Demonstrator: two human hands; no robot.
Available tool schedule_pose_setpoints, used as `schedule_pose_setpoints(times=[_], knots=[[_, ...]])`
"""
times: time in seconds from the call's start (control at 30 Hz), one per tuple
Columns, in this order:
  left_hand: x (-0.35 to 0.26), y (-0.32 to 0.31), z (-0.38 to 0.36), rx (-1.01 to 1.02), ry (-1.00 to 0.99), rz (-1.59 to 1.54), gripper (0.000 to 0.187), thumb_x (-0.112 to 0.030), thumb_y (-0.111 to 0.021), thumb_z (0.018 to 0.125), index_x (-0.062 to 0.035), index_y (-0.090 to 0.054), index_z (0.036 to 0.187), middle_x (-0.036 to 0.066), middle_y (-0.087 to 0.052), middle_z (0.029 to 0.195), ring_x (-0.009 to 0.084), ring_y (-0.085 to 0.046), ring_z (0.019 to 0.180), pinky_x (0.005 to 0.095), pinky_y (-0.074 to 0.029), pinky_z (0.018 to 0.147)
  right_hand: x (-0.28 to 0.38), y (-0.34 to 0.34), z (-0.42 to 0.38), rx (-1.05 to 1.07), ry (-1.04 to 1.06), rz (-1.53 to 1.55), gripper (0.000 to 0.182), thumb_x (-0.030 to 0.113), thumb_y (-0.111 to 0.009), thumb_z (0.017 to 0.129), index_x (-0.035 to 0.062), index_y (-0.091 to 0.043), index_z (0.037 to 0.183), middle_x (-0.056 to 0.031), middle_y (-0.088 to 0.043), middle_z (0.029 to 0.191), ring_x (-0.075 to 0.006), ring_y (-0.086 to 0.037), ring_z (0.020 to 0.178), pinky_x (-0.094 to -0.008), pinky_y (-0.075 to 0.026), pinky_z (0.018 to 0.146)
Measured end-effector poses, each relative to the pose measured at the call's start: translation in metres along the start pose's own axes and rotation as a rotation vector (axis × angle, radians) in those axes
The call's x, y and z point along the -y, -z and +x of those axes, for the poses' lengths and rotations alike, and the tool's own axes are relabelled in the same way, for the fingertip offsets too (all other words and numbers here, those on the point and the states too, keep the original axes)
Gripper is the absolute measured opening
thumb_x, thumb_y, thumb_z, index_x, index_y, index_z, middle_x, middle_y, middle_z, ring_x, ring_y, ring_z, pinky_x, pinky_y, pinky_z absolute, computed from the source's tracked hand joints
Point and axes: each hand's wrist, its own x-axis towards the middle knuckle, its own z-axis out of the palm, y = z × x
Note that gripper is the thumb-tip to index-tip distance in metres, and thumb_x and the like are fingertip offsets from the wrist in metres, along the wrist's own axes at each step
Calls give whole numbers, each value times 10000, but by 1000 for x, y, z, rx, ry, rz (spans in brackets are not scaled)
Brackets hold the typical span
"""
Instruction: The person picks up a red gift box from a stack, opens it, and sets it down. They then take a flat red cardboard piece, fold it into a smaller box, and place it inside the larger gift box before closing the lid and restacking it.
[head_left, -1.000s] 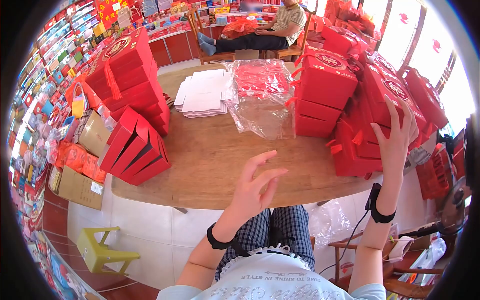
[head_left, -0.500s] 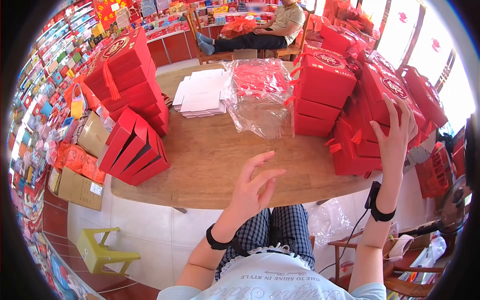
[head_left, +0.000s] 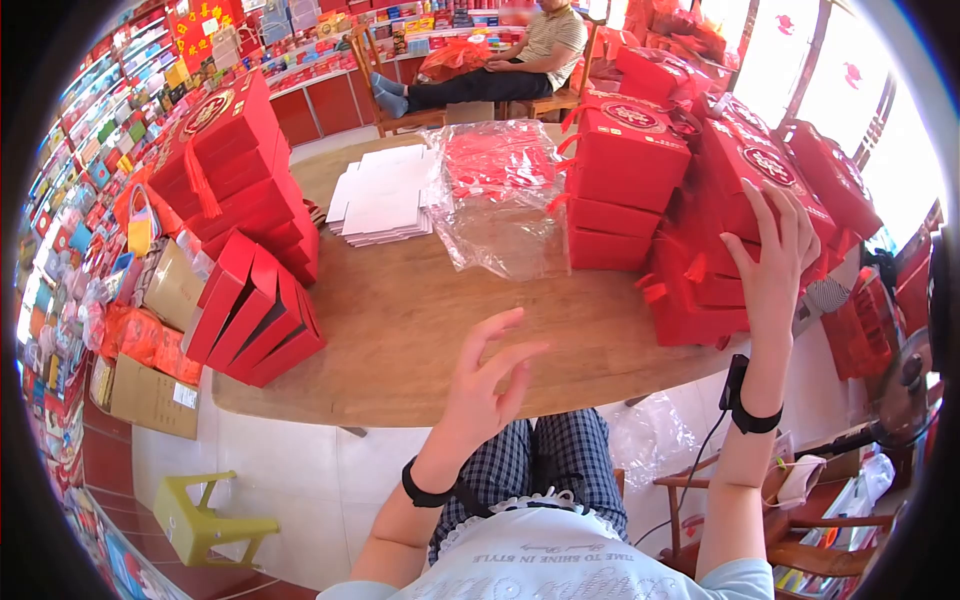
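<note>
My right hand (head_left: 775, 235) reaches up at the right, its fingers spread against the near side of a red gift box (head_left: 745, 165) with a round gold emblem and tassels. More red boxes (head_left: 690, 300) are stacked loosely beneath and beside that one. Over the near part of the wooden table (head_left: 420, 330) hovers my left hand (head_left: 485, 385), with nothing in it and its fingers apart and slightly bent. Both wrists wear black bands.
At the left rise stacked red boxes (head_left: 225, 175), with several tilted ones (head_left: 255, 315) in front. Flat white cartons (head_left: 380, 200) lie beside a clear plastic bag (head_left: 495, 215) of red items. A person (head_left: 545, 55) sits beyond the table. A green stool (head_left: 215, 520) stands left, a fan (head_left: 905, 390) right.
The whole view has shifted slightly, so the table and boxes appear a little further left. My right hand stays at the red box and my left hand keeps its pose.
</note>
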Motion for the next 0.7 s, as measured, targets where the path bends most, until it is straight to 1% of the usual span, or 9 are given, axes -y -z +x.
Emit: schedule_pose_setpoints(times=[0.07,0.27,0.63,0.7], knots=[[0,0,-1,12,14,13,276,51,-584,727,-76,-650,963,152,-476,1205,284,-494,1096,391,-425,890,0,1,0,2,-4,-5,586,259,-708,695,227,-494,1239,8,-439,1246,-205,-368,1194,-429,-227,984],[0,-1,-1,3,9,16,264,56,-580,733,-62,-645,960,159,-475,1197,289,-494,1101,391,-426,894,0,0,-1,-60,22,-20,558,276,-712,665,220,-545,1195,26,-479,1203,-186,-396,1158,-401,-231,979],[1,-3,-2,-5,-6,39,254,79,-574,719,-43,-631,934,166,-477,1181,296,-503,1096,383,-438,877,0,3,-2,-95,37,-34,540,295,-697,673,235,-550,1189,36,-483,1202,-181,-398,1156,-400,-235,976],[1,-3,-2,-3,-10,41,253,79,-573,720,-42,-629,935,166,-476,1183,295,-504,1096,383,-439,876,0,4,-2,-129,40,-14,513,301,-695,669,224,-573,1161,37,-492,1193,-178,-400,1153,-398,-236,974]])
